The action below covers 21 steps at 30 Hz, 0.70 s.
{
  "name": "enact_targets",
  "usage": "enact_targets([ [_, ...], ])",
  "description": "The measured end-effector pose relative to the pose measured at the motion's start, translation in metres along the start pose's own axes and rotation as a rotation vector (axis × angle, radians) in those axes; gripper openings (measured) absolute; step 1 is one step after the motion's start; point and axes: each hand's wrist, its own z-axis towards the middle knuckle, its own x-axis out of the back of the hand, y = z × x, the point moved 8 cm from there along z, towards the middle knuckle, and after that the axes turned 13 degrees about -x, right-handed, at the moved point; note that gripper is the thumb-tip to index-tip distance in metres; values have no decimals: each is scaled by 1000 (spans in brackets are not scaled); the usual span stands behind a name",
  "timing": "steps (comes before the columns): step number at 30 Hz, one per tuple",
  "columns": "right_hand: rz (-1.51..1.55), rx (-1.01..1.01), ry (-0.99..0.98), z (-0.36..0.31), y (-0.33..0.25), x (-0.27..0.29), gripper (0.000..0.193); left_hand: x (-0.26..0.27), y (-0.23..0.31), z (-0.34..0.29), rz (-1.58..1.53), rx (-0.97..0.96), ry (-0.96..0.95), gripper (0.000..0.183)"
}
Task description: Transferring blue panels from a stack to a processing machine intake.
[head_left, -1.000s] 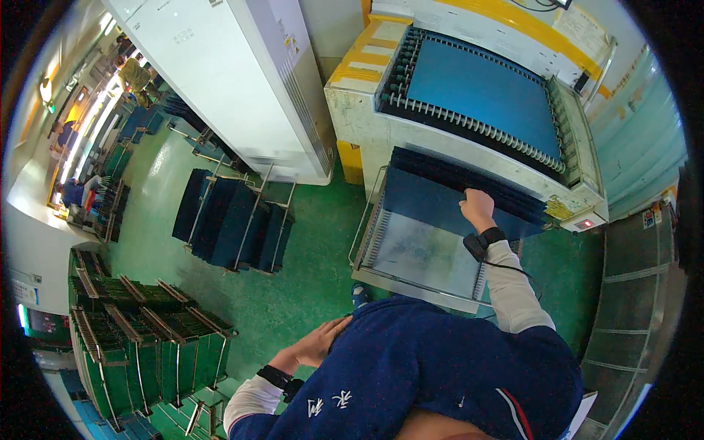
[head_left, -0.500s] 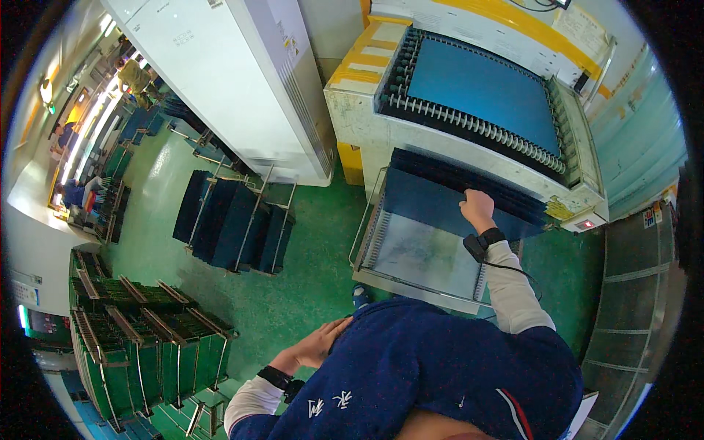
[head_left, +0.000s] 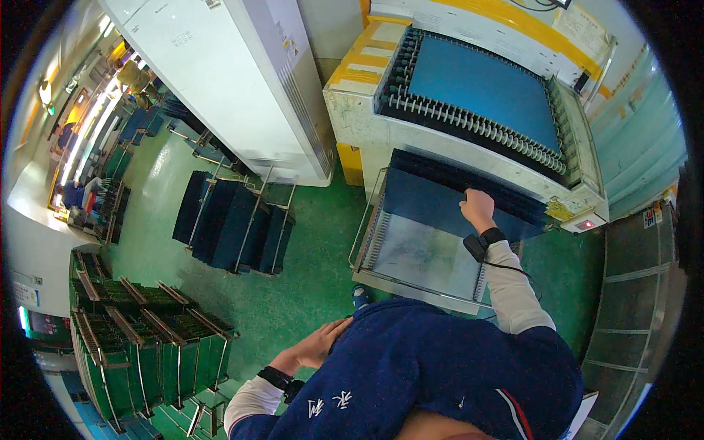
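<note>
My right hand [head_left: 478, 208] is closed at the upper edge of the front dark blue panel [head_left: 425, 199], its fingers curled and partly hidden from above. Several such panels lean together at the far side of a wire-sided rack [head_left: 364, 276] with a slotted edge. Against the side of my dark blue top, near the waist, lies my left hand [head_left: 317, 346], flat and holding nothing; some fingertips are hidden. Beyond the rack stands a machine [head_left: 367, 117] with rows of rollers, and a bright blue panel [head_left: 480, 88] lies flat on them.
Left of the machine rises a tall white cabinet [head_left: 220, 73]. Racks of dark panels [head_left: 233, 224] stand on the green floor [head_left: 308, 246]. Nearer left is a metal rack of green boards [head_left: 150, 352]. A dark, barred panel [head_left: 631, 308] borders the right. Far left, people work at lit benches.
</note>
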Motion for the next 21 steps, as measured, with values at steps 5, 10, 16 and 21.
enact_targets([
  [5, 10, -2, 1, 3, 2, -1, 24, 3, 2, 2, -24, 2, 7, 105],
  [10, 11, 11, 12, 4, 2, -3, 24, 3, -2, 2, -17, 3, 5, 104],
  [16, 2, 3, 18, 7, 3, -5, 24, 5, -3, 4, -13, 0, 2, 103],
  [21, -19, -14, -6, 9, 3, -6, 26, 5, -5, 4, -14, -4, 1, 103],
])
